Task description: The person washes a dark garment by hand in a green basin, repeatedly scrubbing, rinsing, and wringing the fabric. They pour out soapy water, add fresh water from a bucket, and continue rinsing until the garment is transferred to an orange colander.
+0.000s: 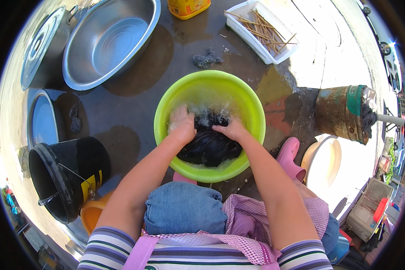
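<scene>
A lime-green basin [256, 117] of water stands on the wet ground before me. In it a black, soaked piece of cloth [209, 146] bunches up, shiny and partly under water. My left hand [182, 124] grips its left side, thumb against the black fabric and fingers partly lost in foam. Opposite, my right hand [231, 128] is closed on the right side, its thumb laid over the cloth; its other fingers are mostly hidden. Water splashes up between the two hands.
A large metal basin [76, 67], a lidded pot [42, 49] and a black bucket [72, 162] stand at left. At the back are a yellow container [189, 9], steel wool [207, 59] and a white tray [267, 56] of sticks. A rusty bucket [335, 112] stands at right.
</scene>
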Tool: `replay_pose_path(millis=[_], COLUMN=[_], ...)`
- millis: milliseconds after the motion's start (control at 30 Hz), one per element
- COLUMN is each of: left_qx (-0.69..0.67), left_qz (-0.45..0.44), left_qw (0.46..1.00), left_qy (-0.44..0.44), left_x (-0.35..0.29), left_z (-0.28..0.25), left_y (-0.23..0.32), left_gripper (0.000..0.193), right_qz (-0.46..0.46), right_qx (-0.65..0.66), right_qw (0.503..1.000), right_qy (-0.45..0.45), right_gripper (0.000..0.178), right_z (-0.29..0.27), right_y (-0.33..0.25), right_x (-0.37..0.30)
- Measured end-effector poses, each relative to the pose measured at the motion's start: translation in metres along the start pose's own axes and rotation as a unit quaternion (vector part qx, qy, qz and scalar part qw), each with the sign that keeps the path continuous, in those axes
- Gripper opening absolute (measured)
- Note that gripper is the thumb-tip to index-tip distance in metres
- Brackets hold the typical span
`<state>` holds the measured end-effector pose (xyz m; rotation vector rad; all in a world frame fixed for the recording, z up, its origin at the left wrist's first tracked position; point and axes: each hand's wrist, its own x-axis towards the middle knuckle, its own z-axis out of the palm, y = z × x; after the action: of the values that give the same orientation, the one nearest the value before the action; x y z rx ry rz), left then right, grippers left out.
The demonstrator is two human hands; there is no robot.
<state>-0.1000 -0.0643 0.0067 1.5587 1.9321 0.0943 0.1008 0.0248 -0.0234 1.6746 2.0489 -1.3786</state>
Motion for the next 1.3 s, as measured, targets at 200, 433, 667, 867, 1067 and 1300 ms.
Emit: replay_pose_path(millis=[200, 433, 667, 867, 1067, 1300], left_qx=[-0.737, -0.831, -0.735, -0.709, -0.376, -0.701], left_qz=[-0.222, -0.175, -0.237, -0.109, -0.112, -0.192], left_qw=[0.617, 0.473, 0.635, 0.695, 0.920, 0.673], left_qy=[-0.165, -0.235, -0.033, 0.049, 0.008, -0.138], left_x=[0.019, 0.018, 0.005, 0.005, 0.009, 0.004], left_z=[-0.006, 0.000, 0.007, 0.021, 0.014, 0.008], left_y=[-0.005, -0.008, 0.000, -0.030, -0.018, 0.000], left_gripper=[0.059, 0.053, 0.023, 0.038, 0.044, 0.078], right_qz=[-0.143, -0.403, -0.355, -0.285, -0.158, -0.126], right_qx=[0.155, -0.015, -0.031, -0.122, -0.236, 0.107], right_qw=[0.974, 0.911, 0.882, 0.905, 0.957, 0.967], right_qy=[0.088, 0.086, 0.309, 0.290, 0.064, 0.192], right_gripper=[0.071, 0.049, 0.019, 0.045, 0.078, 0.060], right_z=[0.002, 0.023, 0.021, 0.008, 0.028, 0.021], right_y=[-0.041, -0.120, -0.086, -0.051, -0.022, -0.071], right_x=[-0.010, -0.118, -0.040, -0.020, -0.033, -0.029])
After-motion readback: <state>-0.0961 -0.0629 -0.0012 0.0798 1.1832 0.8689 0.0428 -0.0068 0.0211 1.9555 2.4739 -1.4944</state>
